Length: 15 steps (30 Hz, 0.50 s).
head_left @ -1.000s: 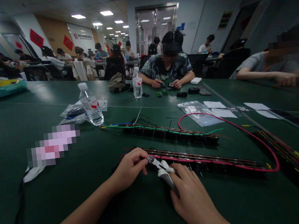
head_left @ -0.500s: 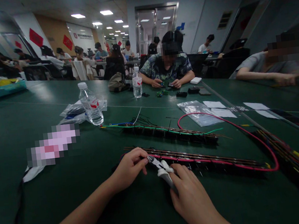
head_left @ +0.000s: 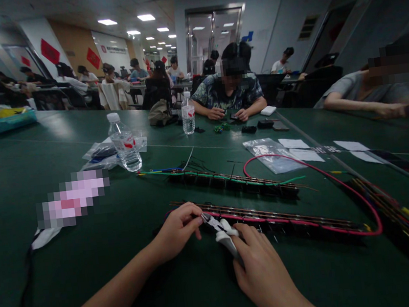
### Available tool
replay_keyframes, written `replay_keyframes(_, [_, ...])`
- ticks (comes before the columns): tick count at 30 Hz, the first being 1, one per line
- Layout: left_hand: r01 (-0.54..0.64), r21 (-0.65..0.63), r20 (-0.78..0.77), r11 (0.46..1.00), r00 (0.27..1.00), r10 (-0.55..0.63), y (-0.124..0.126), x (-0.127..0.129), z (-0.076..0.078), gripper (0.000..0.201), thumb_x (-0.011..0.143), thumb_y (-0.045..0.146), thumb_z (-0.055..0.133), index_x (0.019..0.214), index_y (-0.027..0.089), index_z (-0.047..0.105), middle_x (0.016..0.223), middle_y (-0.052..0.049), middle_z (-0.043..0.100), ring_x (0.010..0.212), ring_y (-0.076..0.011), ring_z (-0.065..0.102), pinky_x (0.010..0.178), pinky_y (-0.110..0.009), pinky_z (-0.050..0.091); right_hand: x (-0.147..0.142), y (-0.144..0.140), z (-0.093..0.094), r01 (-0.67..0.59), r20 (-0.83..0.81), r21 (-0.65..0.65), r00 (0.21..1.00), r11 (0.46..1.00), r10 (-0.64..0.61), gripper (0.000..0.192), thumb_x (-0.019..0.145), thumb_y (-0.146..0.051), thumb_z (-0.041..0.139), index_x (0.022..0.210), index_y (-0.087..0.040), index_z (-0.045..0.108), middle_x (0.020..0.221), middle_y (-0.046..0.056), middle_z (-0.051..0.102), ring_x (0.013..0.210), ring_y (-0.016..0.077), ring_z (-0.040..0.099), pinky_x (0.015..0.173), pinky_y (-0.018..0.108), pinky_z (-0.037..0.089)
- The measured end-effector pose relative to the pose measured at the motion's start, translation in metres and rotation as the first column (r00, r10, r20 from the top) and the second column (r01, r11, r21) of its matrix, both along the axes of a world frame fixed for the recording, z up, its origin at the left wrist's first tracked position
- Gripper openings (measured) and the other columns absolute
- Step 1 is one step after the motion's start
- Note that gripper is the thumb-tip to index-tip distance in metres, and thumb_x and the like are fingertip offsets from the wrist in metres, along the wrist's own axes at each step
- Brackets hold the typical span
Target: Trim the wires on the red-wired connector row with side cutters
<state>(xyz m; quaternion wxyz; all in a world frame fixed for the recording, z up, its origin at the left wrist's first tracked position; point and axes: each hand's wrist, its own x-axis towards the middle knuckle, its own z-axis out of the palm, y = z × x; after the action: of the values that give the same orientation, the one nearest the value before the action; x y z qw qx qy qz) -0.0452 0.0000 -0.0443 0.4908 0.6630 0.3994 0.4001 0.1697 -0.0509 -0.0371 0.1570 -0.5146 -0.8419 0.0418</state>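
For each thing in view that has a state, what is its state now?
left hand: pinching the near strip's end
right hand: gripping the pliers
pliers: tips at the left fingertips
near strip: flat, pink wire alongside
near bottle: upright, capped

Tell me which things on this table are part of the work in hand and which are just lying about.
In use: left hand, right hand, white-handled cutters, near wire strip.

Lying about: far wire strip, water bottle, plastic bag, paper slips.
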Motion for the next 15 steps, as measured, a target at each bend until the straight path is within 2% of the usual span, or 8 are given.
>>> replay_keyframes(10, [0.002,0.014,0.006,1.0,1.0,-0.002,0.0012,0.0001,-0.0036,0.011,0.09,0.021,0.052,0.086,0.014,0.06,0.095,-0.003,0.052,0.061,-0.0083,0.058,0.059,-0.025,0.05,0.0012,0.0021,-0.0011,0.0,0.02,-0.016,1.0,1.0,0.001,0.04,0.071,-0.002,0.051,0.106,-0.018,0.063,0.116,0.012,0.058,0.101,0.0283,0.053,0.085,0.043,0.046])
replay_keyframes(15, [0.0,0.007,0.007,1.0,1.0,0.0,-0.0001,0.0008,-0.0003,0.011,0.09,0.021,0.052,0.085,0.014,0.06,0.094,-0.002,0.052,0.061,-0.0081,0.058,0.059,-0.024,0.05,0.0009,0.0016,-0.0007,-0.006,0.01,-0.016,1.0,1.0,0.006,0.04,0.07,-0.002,0.051,0.104,-0.017,0.063,0.116,0.012,0.058,0.1,0.0281,0.053,0.084,0.043,0.046])
